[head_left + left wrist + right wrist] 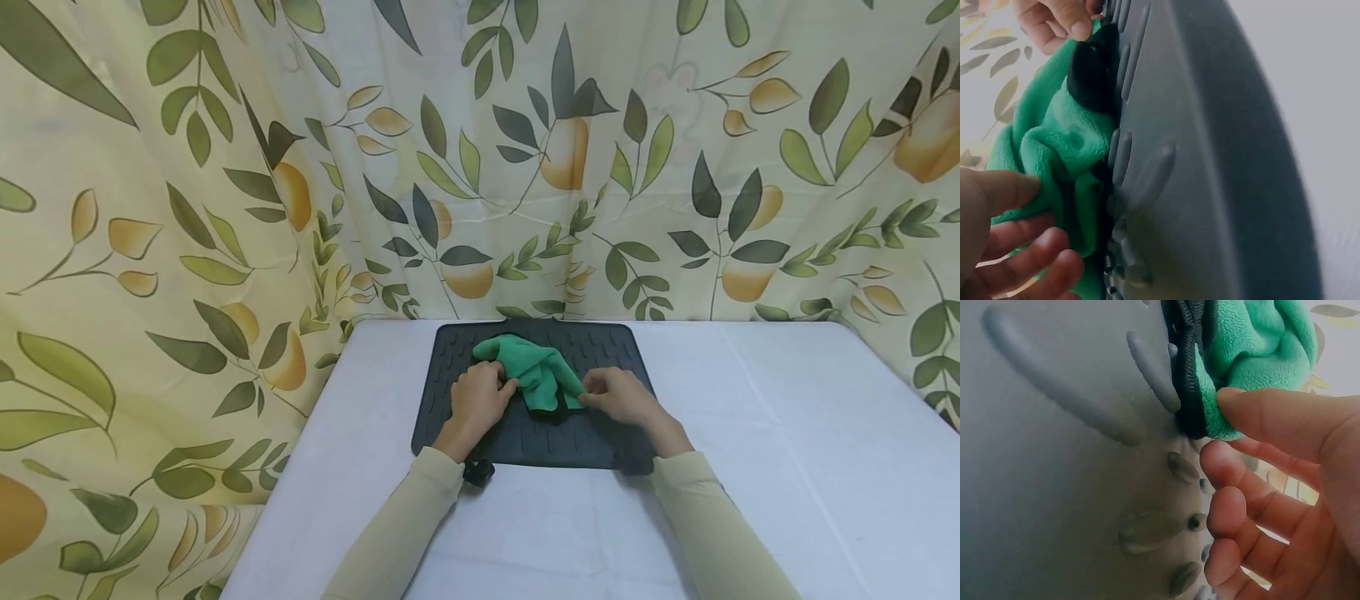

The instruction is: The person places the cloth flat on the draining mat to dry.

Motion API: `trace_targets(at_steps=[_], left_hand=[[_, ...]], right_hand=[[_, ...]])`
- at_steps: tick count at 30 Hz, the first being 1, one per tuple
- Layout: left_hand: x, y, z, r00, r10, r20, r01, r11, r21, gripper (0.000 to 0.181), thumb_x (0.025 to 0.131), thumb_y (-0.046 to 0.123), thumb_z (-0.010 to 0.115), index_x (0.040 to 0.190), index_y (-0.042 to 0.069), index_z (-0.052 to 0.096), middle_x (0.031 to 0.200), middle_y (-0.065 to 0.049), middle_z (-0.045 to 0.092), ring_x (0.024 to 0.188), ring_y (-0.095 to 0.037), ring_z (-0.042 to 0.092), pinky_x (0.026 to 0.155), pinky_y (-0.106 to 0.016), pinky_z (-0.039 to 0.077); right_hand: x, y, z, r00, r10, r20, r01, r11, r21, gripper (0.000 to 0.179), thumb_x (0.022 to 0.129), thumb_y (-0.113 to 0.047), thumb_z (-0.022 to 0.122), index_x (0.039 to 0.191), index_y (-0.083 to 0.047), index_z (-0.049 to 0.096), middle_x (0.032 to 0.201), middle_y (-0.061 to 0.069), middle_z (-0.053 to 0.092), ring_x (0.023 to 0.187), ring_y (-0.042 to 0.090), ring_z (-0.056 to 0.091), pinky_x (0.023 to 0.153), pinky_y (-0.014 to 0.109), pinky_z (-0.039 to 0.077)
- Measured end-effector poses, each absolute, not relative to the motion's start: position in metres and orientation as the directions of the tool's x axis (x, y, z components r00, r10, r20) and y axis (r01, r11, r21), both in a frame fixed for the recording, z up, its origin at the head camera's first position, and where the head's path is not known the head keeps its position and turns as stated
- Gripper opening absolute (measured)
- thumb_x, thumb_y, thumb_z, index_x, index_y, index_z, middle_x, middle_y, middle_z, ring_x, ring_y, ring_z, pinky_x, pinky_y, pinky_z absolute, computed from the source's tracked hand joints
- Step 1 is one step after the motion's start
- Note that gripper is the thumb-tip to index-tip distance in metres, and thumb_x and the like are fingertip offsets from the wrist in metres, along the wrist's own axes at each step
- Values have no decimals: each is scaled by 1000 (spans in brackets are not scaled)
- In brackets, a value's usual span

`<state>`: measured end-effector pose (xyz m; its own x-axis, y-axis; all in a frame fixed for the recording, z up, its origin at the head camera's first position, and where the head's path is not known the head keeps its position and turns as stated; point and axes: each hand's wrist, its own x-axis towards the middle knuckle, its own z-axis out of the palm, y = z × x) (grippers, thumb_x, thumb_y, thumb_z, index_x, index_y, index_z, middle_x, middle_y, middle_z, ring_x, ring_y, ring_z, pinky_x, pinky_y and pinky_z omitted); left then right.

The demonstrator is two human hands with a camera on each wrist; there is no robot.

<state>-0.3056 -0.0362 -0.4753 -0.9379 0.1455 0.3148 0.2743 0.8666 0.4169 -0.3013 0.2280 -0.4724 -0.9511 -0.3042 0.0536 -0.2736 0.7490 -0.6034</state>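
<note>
Your left hand [478, 398] pinches a fold on the left side of the green cloth [525, 358] between thumb and forefinger, its other fingers [1063, 272] loosely bent just below. Your right hand [622, 396] grasps the cloth's near right corner, thumb against the fuzzy face, beside the black edging [1190, 394]. The cloth lies bunched and creased on the dark mat [525, 454], around its middle, between your two hands. Raised elongated ridges stand out across the mat, which rests on the white surface [787, 467]. Behind it hangs a curtain [525, 192] printed with green leaves and orange fruit.
</note>
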Motion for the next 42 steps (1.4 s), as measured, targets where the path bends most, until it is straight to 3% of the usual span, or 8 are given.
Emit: trace_targets(at_steps=[7, 15, 22, 27, 34, 38, 42], left_hand=[[-312, -44, -469, -922, 91, 376, 284, 820, 497, 16, 95, 27, 71, 82, 17, 70, 71, 5, 67, 61, -12, 60, 54, -29, 45], [-315, -54, -460, -901, 17, 434, 275, 796, 539, 13, 94, 26, 71, 98, 15, 75, 78, 5, 68, 68, -14, 64, 60, -34, 50], [-315, -55, -456, -889, 15, 457, 292, 788, 542, 15, 97, 28, 70, 103, 15, 76, 83, 3, 71, 73, -14, 67, 62, -34, 52], [-311, -51, -456, -900, 39, 434, 294, 789, 540, 14, 98, 27, 69, 104, 16, 74, 84, 4, 70, 72, -14, 66, 62, -35, 51], [-307, -48, -460, -904, 165, 393, 363, 784, 504, 21, 93, 28, 75, 91, 17, 57, 82, 3, 59, 69, -12, 55, 59, -29, 42], [-303, -46, -458, -875, 349, 334, 467, 790, 398, 18, 92, 30, 77, 84, 21, 63, 79, 7, 57, 67, -7, 53, 57, -25, 40], [-296, -38, -456, -838, 507, 200, 545, 778, 313, 11, 92, 35, 77, 91, 24, 74, 74, 11, 59, 65, -3, 53, 55, -22, 41]], right_hand=[[-302, 235, -471, -972, -213, 95, -226, 756, -614, 8, 97, -18, 68, 96, -10, 70, 96, 11, 74, 84, 23, 65, 70, 37, 51], [-301, 249, -462, -978, -150, 142, -206, 752, -627, 12, 98, -17, 66, 104, -7, 70, 98, 13, 72, 94, 31, 66, 74, 39, 49], [-300, 258, -455, -980, -103, 172, -189, 760, -622, 13, 99, -15, 65, 107, -5, 68, 110, 21, 71, 105, 40, 65, 85, 55, 50], [-300, 259, -455, -985, -79, 154, -158, 769, -619, 14, 100, -15, 64, 109, -4, 68, 116, 25, 69, 112, 44, 62, 89, 59, 48], [-299, 263, -459, -995, -72, 66, -97, 793, -602, 26, 100, -21, 63, 114, 1, 65, 117, 28, 69, 110, 46, 64, 87, 59, 49], [-300, 268, -462, -999, -51, -8, -37, 812, -582, 38, 98, -30, 65, 116, 4, 63, 115, 27, 69, 104, 41, 65, 81, 51, 52], [-300, 270, -463, -996, -50, -78, 3, 824, -567, 39, 95, -35, 69, 104, 2, 67, 102, 21, 69, 91, 33, 63, 71, 39, 49]])
